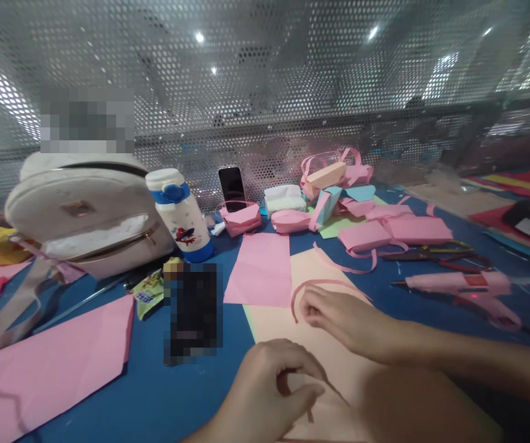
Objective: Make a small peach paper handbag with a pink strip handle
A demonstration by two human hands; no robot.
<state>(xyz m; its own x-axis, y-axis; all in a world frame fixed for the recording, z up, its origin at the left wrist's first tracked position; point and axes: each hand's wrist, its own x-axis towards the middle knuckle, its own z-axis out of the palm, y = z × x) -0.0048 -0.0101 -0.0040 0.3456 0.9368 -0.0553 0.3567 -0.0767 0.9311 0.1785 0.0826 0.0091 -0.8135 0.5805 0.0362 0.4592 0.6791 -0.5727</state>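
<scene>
I have the left hand (pixel 276 384) low in my view, its thumb and fingers curved toward each other over a peach sheet (pixel 274 323); I can't tell whether the tips pinch anything. Farther along the same sheet, the right hand (pixel 336 320) rests with its fingers curled inward, and I can't make out whether something sits between them. Just beside those fingers, a thin pink strip (pixel 323 282) arcs over the peach sheet. Past the strip I see a pink sheet (pixel 261 271) lying flat, overlapping the peach one's far edge. To my right are a pink glue gun (pixel 458 284), with scissors (pixel 465 263) just behind it and folded pink paper pieces (pixel 419 229) farther back. On the left, a large pink paper (pixel 57 369) lies on the blue table (pixel 140 375), near a green packet (pixel 149 294). Behind those, a white and blue bottle (pixel 181 221) stands against a pale backpack (pixel 87 200). At the back, a phone (pixel 231 186) leans by the perforated metal panel (pixel 265 80).
</scene>
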